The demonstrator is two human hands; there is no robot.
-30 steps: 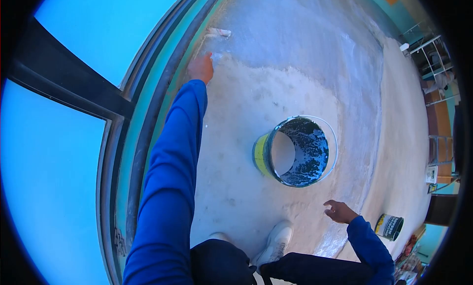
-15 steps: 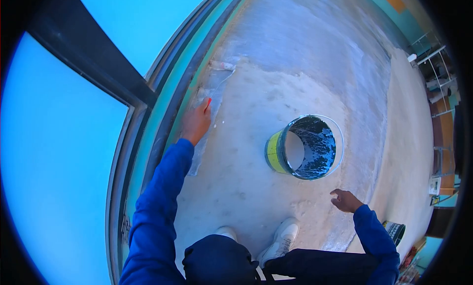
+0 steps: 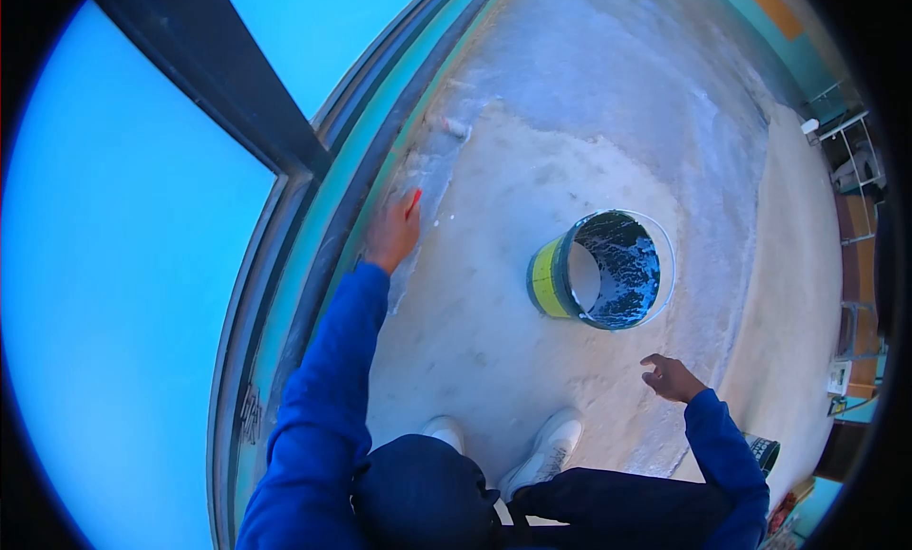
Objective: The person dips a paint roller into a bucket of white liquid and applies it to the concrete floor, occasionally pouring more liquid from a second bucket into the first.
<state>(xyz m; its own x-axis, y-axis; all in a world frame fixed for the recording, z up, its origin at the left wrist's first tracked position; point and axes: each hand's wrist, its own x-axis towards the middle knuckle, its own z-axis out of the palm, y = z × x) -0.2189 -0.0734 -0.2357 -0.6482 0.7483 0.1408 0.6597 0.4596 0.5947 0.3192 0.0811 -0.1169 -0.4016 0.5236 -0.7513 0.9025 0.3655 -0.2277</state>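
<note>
Roller (image 3: 458,128) is lying crosswise, just far of L hand (image 3: 394,232), which is gripping a red handle (image 3: 415,201); bucket (image 3: 551,279) is standing to the rt., nearer R hand (image 3: 674,379), which is hanging w/ fingers apart.

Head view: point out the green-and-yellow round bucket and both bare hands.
Green-and-yellow round bucket (image 3: 548,279), head view: yellow outer wall.
Bare left hand (image 3: 394,233), head view: back.
Bare right hand (image 3: 674,379), head view: back.

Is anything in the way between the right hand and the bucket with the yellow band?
Nothing that I can see. Only floor shows between the right hand and the bucket.
</note>
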